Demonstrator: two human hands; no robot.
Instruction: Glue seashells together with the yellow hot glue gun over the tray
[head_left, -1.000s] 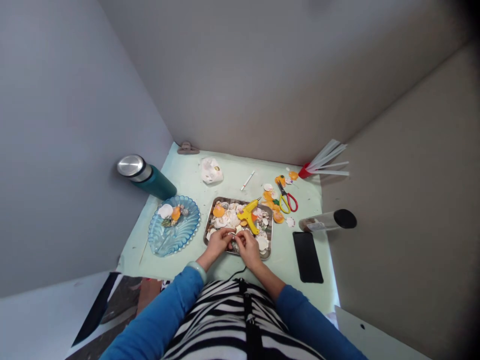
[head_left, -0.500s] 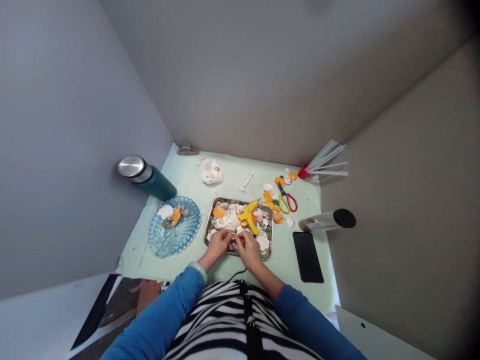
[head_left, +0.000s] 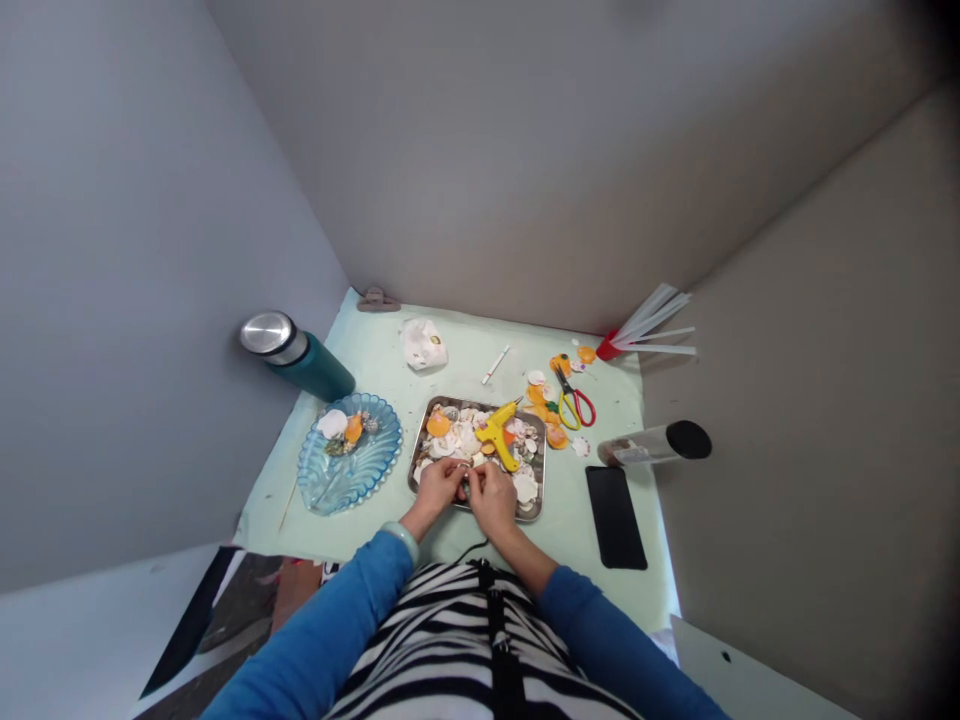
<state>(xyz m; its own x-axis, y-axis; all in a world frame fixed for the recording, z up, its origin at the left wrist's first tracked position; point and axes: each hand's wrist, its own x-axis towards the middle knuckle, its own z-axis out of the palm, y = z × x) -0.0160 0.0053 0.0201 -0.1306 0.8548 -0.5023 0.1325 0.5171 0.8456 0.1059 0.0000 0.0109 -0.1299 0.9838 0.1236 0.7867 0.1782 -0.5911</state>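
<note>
Over the near edge of a metal tray (head_left: 543,470), my left hand (head_left: 441,484) and my right hand (head_left: 493,497) meet with fingertips pinched together. Between them is something small and pale, too small to make out. White and orange seashells (head_left: 459,440) fill the tray. Lying across the shells is a yellow glue gun (head_left: 496,437), its nozzle pointing away to the right. Left of my hands stands a blue scalloped glass plate (head_left: 315,487), bearing a white shell (head_left: 332,424), an orange shell (head_left: 353,429) and a small cluster of bits.
A teal bottle (head_left: 322,370) leans in view at left. Scissors (head_left: 576,400) lie among orange shells at right, near a red cup (head_left: 608,347) of glue sticks, a clear jar (head_left: 652,443) and a black phone (head_left: 615,517). Crumpled tissue (head_left: 423,344) and a white pen (head_left: 496,365) lie behind.
My right hand has shifted slightly left and turned, closing in toward my left fingertips. My left hand stays almost in place. The other things have not moved.
</note>
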